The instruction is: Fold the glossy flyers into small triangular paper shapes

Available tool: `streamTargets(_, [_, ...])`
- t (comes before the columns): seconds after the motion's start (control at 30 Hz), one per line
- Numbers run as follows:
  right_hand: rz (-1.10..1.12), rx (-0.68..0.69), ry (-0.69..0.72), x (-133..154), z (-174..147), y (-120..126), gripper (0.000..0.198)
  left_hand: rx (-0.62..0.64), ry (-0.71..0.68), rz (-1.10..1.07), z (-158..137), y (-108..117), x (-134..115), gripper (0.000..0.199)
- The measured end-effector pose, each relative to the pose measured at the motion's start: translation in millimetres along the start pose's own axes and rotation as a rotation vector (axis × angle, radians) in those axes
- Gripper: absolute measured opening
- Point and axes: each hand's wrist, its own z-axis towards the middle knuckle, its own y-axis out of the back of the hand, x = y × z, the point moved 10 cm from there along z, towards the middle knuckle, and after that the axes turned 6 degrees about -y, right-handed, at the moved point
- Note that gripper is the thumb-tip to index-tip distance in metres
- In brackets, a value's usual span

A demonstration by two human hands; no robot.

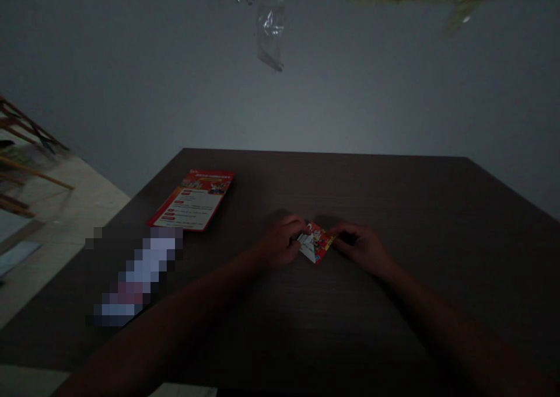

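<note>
A small piece of folded printed paper (315, 242), red and white with a pointed lower corner, is at the middle of the dark table. My left hand (282, 239) grips its left side, with the fingers bent over the edge. At the right corner, my right hand (361, 246) pinches the paper between thumb and forefinger. The undersides of the fingers and part of the paper's left edge are hidden. To the left lies a stack of red and white printed leaflets (192, 201).
The brown table (394, 192) stands against a grey wall (350, 93). A blurred-out bright object (140, 277) lies near the left table edge. Clear plastic (270, 35) hangs on the wall. Wooden furniture (26, 152) stands on the floor at the far left.
</note>
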Motion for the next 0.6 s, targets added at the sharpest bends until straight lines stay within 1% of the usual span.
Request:
streamTargets(0.1, [0.016,-0.034,-0.002,-0.5,0.3,2.3,0.013,-0.044,-0.025,-0.015,0.3,3.6,-4.3,0.033])
streamTargets(0.23, [0.031,-0.073,0.010,3.4,0.5,5.7,0.011,-0.062,-0.027,0.006,0.8,6.2,-9.0,0.022])
streamTargets(0.4, [0.043,-0.090,0.085,14.2,-2.0,7.7,0.010,-0.037,-0.007,0.008,1.1,4.3,-12.4,0.026])
streamTargets(0.6, [0.037,-0.105,0.169,31.9,-5.6,11.1,0.009,-0.065,0.024,-0.025,2.0,2.6,-15.6,0.031])
